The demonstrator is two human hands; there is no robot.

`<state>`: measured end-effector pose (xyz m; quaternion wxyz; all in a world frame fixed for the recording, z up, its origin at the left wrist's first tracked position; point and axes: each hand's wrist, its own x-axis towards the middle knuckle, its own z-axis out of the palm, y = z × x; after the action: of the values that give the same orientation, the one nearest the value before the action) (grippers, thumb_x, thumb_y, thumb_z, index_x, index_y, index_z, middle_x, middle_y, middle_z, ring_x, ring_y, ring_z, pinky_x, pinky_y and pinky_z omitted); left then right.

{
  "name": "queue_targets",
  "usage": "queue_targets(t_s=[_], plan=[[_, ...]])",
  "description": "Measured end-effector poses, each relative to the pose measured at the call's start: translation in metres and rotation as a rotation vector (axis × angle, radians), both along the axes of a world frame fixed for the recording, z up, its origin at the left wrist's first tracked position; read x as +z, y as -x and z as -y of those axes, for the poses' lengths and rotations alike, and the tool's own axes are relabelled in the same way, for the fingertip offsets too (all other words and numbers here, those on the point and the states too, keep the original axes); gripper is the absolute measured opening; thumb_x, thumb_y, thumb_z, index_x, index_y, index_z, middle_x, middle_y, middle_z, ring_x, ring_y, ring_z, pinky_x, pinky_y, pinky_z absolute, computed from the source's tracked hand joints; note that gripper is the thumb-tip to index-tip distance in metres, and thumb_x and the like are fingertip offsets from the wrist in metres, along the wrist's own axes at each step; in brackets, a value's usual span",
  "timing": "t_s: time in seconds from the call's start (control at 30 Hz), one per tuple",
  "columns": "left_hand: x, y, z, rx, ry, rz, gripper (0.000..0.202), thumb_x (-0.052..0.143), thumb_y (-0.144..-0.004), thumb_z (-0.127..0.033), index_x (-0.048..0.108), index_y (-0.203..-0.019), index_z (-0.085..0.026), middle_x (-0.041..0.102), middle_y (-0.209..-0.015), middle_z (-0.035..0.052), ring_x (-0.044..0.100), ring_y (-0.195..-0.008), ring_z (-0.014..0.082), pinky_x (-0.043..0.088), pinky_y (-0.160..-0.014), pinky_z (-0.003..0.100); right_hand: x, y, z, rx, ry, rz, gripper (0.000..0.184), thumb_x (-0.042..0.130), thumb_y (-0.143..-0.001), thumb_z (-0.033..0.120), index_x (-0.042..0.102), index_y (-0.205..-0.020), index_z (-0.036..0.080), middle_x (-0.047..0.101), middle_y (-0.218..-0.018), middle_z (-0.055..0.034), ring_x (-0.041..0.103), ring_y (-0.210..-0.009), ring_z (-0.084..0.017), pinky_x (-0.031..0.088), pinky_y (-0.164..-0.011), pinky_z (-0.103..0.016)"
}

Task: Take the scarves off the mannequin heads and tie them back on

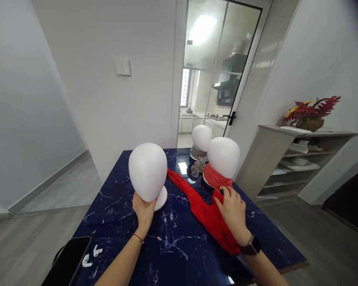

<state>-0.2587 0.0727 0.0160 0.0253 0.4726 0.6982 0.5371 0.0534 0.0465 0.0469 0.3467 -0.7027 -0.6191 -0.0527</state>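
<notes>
My left hand (pixel 144 206) is wrapped around the neck of a white foam mannequin head (pixel 148 171), which stands tilted on a round white base (pixel 161 199). A bright red scarf (pixel 207 216) lies bunched and stretched across the table's middle and right. Bent fingers of my right hand (pixel 233 210) close on its upper part, thumb and index finger at the cloth. Just beyond that hand stands a second white mannequin head (pixel 223 157) with a coral scarf (pixel 216 176) around its neck. Farther back, a third head (pixel 202 137) wears a grey-brown scarf (pixel 199 154).
The dark blue marble-patterned table (pixel 170 246) carries a black phone (pixel 67 262) and white earbuds (pixel 91 255) at the near left. A glass door (pixel 209 91) stands behind it. A shelf unit (pixel 268 159) with a flower basket (pixel 310 121) is at the right.
</notes>
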Motion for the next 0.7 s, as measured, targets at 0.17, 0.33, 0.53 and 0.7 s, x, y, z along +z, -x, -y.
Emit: queue_targets(t_s=[0.17, 0.33, 0.53, 0.7], plan=[[-0.006, 0.005, -0.005, 0.007, 0.007, 0.018, 0.07, 0.07, -0.057, -0.056, 0.049, -0.111, -0.018, 0.059, -0.106, 0.012, 0.056, -0.102, 0.0339, 0.044, -0.085, 0.045, -0.005, 0.09, -0.06, 0.263, 0.006, -0.014, 0.046, 0.051, -0.083, 0.034, 0.046, -0.125, 0.015, 0.047, -0.128, -0.0183, 0.046, -0.117, -0.032, 0.041, -0.091, -0.043], [-0.014, 0.003, -0.005, -0.026, -0.007, -0.018, 0.069, 0.07, -0.059, -0.052, 0.048, -0.114, -0.017, 0.058, -0.107, 0.0123, 0.054, -0.105, 0.0336, 0.044, -0.086, 0.045, -0.042, 0.118, -0.096, 0.297, 0.135, -0.385, 0.016, 0.054, -0.079, 0.031, 0.055, -0.087, 0.017, 0.059, -0.089, -0.0113, 0.056, -0.097, -0.03, 0.044, -0.08, -0.039], [-0.014, 0.002, -0.005, -0.029, -0.012, -0.022, 0.067, 0.071, -0.06, -0.051, 0.048, -0.113, -0.017, 0.057, -0.107, 0.0126, 0.055, -0.103, 0.033, 0.044, -0.085, 0.045, -0.023, 0.093, -0.075, 0.415, 0.115, -0.637, 0.032, 0.04, -0.085, 0.047, 0.053, -0.085, 0.019, 0.053, -0.064, 0.0026, 0.051, -0.055, -0.012, 0.043, -0.054, -0.024], [-0.016, 0.002, -0.007, -0.053, -0.028, 0.008, 0.069, 0.071, -0.058, -0.053, 0.048, -0.113, -0.018, 0.058, -0.107, 0.0119, 0.055, -0.105, 0.0331, 0.044, -0.086, 0.046, 0.014, 0.081, -0.018, 0.423, -0.113, -1.078, 0.036, 0.052, -0.08, 0.053, 0.055, -0.097, 0.022, 0.058, -0.081, 0.001, 0.052, -0.063, -0.01, 0.045, -0.058, -0.021]])
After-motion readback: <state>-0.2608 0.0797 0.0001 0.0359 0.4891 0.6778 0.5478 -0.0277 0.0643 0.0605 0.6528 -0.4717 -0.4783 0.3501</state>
